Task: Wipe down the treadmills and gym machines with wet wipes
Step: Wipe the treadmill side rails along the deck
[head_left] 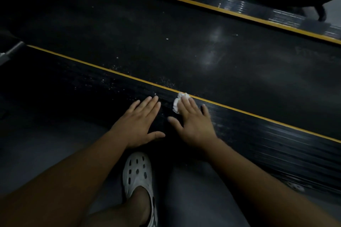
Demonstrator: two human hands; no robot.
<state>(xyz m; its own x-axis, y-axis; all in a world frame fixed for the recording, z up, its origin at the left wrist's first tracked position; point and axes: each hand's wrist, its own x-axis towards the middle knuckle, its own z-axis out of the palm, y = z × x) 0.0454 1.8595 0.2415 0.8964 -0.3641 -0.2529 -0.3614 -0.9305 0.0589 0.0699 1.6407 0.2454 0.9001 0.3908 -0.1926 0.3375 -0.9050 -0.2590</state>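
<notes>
Pressing a small crumpled white wet wipe (177,104) down with the right hand (193,124), fingers straight and spread, not curled round it. Peeking out white past the fingertips, right at the thin yellow stripe (110,71) along the black ribbed side rail (258,134) of the treadmill. Resting the left hand (140,122) flat on the same rail just beside, fingers straight and close together, thumb out, holding nothing. Past the stripe, the wide dark treadmill belt (184,42), with tiny pale specks and a dull shine. Down low between both arms, a white rubber clog with holes (137,175) on the smooth grey floor (36,143). Very dim all over.
</notes>
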